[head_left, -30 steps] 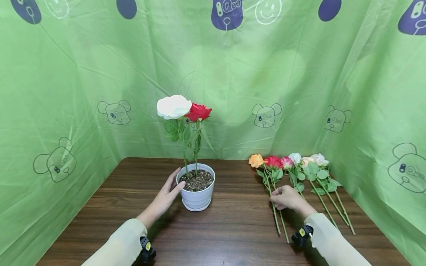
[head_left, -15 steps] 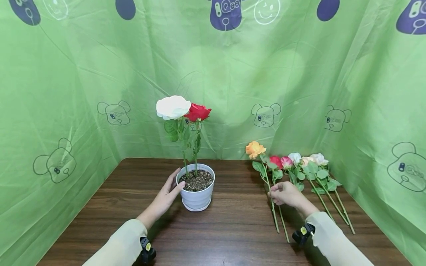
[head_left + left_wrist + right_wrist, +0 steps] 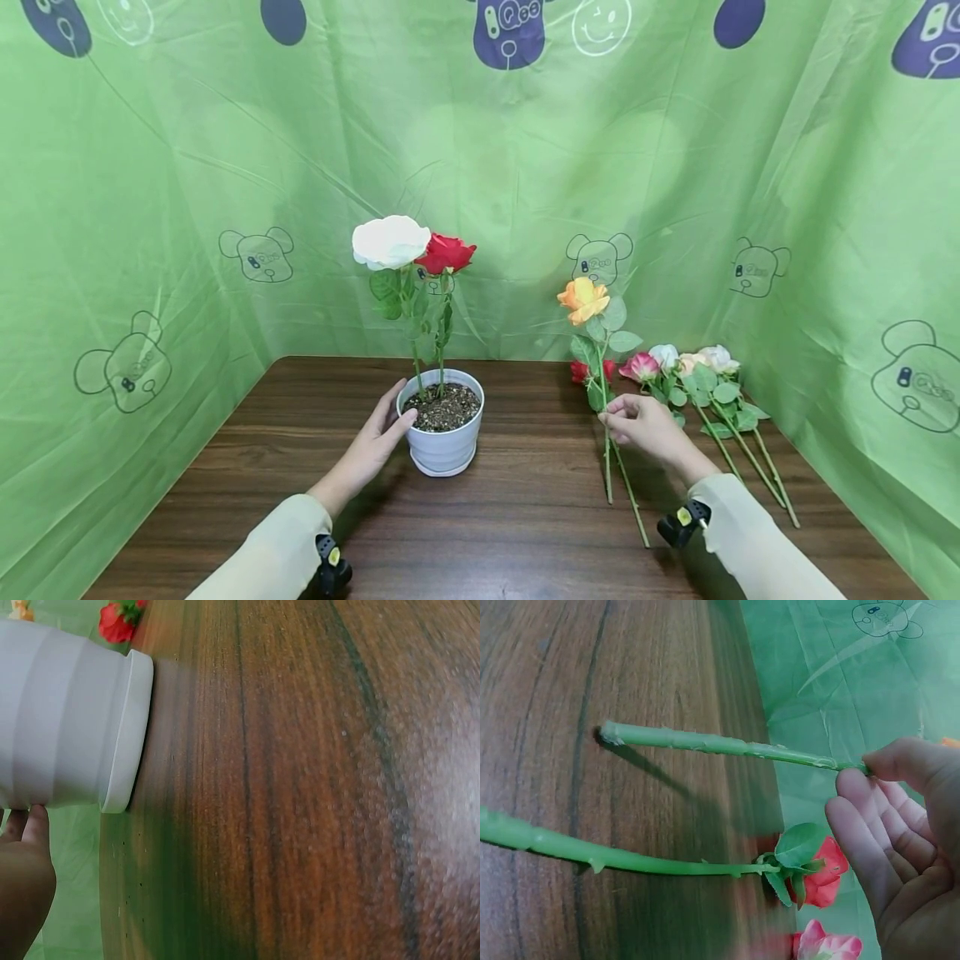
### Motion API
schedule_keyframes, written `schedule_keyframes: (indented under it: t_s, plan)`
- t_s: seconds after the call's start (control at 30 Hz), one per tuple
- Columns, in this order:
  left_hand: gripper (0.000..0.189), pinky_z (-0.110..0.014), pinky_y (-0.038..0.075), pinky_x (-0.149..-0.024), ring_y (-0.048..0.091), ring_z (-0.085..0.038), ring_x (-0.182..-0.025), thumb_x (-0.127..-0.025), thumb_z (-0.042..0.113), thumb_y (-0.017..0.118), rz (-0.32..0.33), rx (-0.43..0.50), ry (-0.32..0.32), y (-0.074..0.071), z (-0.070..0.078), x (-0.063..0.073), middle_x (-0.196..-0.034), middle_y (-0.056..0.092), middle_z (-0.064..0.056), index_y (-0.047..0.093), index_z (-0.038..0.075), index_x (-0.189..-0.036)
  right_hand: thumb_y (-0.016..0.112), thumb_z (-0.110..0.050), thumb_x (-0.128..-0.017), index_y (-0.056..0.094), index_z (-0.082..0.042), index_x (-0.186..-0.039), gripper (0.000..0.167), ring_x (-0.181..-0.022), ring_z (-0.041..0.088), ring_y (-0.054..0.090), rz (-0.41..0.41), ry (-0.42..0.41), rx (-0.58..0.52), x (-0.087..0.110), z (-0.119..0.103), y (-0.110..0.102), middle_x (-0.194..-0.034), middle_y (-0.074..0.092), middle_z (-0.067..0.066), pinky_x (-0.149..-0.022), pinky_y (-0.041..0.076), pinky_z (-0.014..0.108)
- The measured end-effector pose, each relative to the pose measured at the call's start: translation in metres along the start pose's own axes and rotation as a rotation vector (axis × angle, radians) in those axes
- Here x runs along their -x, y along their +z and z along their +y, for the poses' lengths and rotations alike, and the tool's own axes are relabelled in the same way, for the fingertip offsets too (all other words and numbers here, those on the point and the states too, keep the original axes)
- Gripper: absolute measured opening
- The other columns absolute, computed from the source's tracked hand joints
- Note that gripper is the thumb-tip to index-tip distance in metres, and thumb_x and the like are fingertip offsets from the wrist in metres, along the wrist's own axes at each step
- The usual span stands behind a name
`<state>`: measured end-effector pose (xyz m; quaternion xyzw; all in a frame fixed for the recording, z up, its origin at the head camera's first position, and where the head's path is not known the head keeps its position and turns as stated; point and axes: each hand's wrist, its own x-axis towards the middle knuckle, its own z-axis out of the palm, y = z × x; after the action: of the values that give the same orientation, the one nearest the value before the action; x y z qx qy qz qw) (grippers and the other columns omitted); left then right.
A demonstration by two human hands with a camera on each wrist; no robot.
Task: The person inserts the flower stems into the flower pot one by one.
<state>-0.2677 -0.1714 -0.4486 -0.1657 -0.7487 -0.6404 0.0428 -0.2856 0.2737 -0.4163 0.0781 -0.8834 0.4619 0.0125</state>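
My left hand (image 3: 372, 437) holds the left side of a white flowerpot (image 3: 444, 448), thumb at the rim and fingers along its wall. Dark soil (image 3: 444, 410) fills the pot. A white rose (image 3: 391, 242) and a red rose (image 3: 450, 253) stand upright in it. With thumb and fingertips, my right hand (image 3: 647, 432) pinches the stem of an orange rose (image 3: 583, 301), its bloom raised above the table. In the right wrist view the lower end of the green stem (image 3: 720, 744) points down close to the wood. Beneath it lies another red rose (image 3: 825, 876).
On the right of the brown wooden table (image 3: 510, 533) lie more roses: a pink one (image 3: 640, 367), a pale blue-white one (image 3: 664, 357) and a white one (image 3: 718, 359) among several. Green cloth (image 3: 517, 167) hangs behind and at both sides.
The orange rose has been lifted from the table and tilted upright by my right hand. The lying red rose's bloom has shifted left. My left hand stays on the flowerpot.
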Motion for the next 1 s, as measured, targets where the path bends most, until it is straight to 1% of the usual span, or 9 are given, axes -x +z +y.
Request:
schedule_keyframes:
  t_s: [0.13, 0.2, 0.27, 0.4, 0.53, 0.73, 0.9, 0.97, 1.0]
  plan:
    - [0.064, -0.045, 0.026, -0.115, 0.029, -0.032, -0.145, -0.106, 0.02, 0.053, 0.0, -0.002, 0.003, 0.0, 0.0, 0.0, -0.16, 0.029, -0.02, 0.02, 0.007, -0.159, 0.072, -0.023, -0.095, 0.067, -0.001, -0.1, 0.023, -0.075, 0.027, 0.07, 0.04, -0.043, 0.031, -0.002, -0.004, -0.001, -0.082, 0.07, 0.006, -0.067, 0.059, 0.033]
    - [0.064, -0.044, 0.026, -0.115, 0.029, -0.032, -0.145, -0.106, 0.02, 0.053, 0.0, -0.003, 0.005, 0.0, 0.0, 0.0, -0.16, 0.029, -0.02, 0.021, 0.008, -0.159, 0.071, -0.023, -0.096, 0.067, 0.0, -0.101, 0.024, -0.077, 0.03, 0.071, 0.046, -0.071, 0.036, -0.003, -0.007, -0.001, -0.082, 0.071, 0.006, -0.069, 0.06, 0.036]
    - [0.064, -0.044, 0.026, -0.115, 0.029, -0.031, -0.146, -0.106, 0.02, 0.053, -0.001, -0.005, 0.006, 0.0, -0.001, 0.0, -0.16, 0.029, -0.02, 0.021, 0.008, -0.159, 0.071, -0.023, -0.095, 0.067, 0.0, -0.101, 0.024, -0.079, 0.033, 0.071, 0.055, -0.078, 0.027, -0.004, -0.009, -0.002, -0.082, 0.071, 0.006, -0.07, 0.06, 0.039]
    - [0.064, -0.044, 0.026, -0.115, 0.029, -0.031, -0.146, -0.106, 0.02, 0.054, -0.002, -0.003, 0.007, 0.0, -0.001, 0.001, -0.16, 0.029, -0.02, 0.021, 0.008, -0.159, 0.072, -0.025, -0.095, 0.068, -0.002, -0.103, 0.025, -0.081, 0.035, 0.071, 0.064, -0.089, 0.028, -0.007, -0.012, -0.001, -0.082, 0.071, 0.006, -0.069, 0.06, 0.036]
    - [0.063, -0.044, 0.026, -0.115, 0.029, -0.032, -0.146, -0.106, 0.02, 0.053, -0.003, -0.002, 0.009, 0.0, -0.001, 0.001, -0.16, 0.029, -0.02, 0.021, 0.008, -0.159, 0.073, -0.026, -0.094, 0.068, -0.003, -0.102, 0.025, -0.08, 0.032, 0.071, 0.084, -0.124, 0.031, -0.01, -0.018, 0.003, -0.082, 0.072, 0.004, -0.068, 0.059, 0.033]
    - [0.063, -0.044, 0.025, -0.115, 0.029, -0.032, -0.145, -0.106, 0.02, 0.053, -0.004, -0.008, 0.012, -0.001, -0.002, 0.0, -0.16, 0.029, -0.02, 0.021, 0.009, -0.159, 0.073, -0.026, -0.095, 0.069, -0.003, -0.1, 0.023, -0.074, 0.025, 0.07, 0.118, -0.232, 0.037, -0.016, -0.034, 0.008, -0.08, 0.072, 0.003, -0.064, 0.057, 0.028]
    - [0.063, -0.044, 0.025, -0.115, 0.03, -0.033, -0.145, -0.106, 0.019, 0.053, -0.003, -0.006, 0.012, -0.001, -0.001, 0.0, -0.159, 0.03, -0.021, 0.021, 0.009, -0.159, 0.072, -0.02, -0.095, 0.069, -0.001, -0.1, 0.02, -0.073, 0.022, 0.07, 0.104, -0.28, -0.031, -0.021, -0.051, 0.014, -0.081, 0.072, 0.007, -0.067, 0.06, 0.036]
    - [0.063, -0.044, 0.025, -0.115, 0.031, -0.033, -0.145, -0.106, 0.019, 0.053, -0.003, -0.004, 0.01, -0.001, -0.001, 0.0, -0.159, 0.03, -0.021, 0.021, 0.009, -0.159, 0.072, -0.02, -0.095, 0.069, -0.001, -0.1, 0.02, -0.073, 0.019, 0.07, 0.102, -0.293, -0.048, -0.023, -0.058, 0.017, -0.081, 0.072, 0.007, -0.066, 0.06, 0.037]
    - [0.064, -0.045, 0.025, -0.115, 0.031, -0.033, -0.145, -0.106, 0.019, 0.053, -0.004, -0.004, 0.008, -0.001, -0.001, 0.0, -0.159, 0.03, -0.021, 0.02, 0.008, -0.159, 0.072, -0.02, -0.095, 0.069, -0.001, -0.1, 0.02, -0.073, 0.018, 0.07, 0.104, -0.298, -0.051, -0.023, -0.062, 0.018, -0.082, 0.072, 0.007, -0.065, 0.06, 0.035]
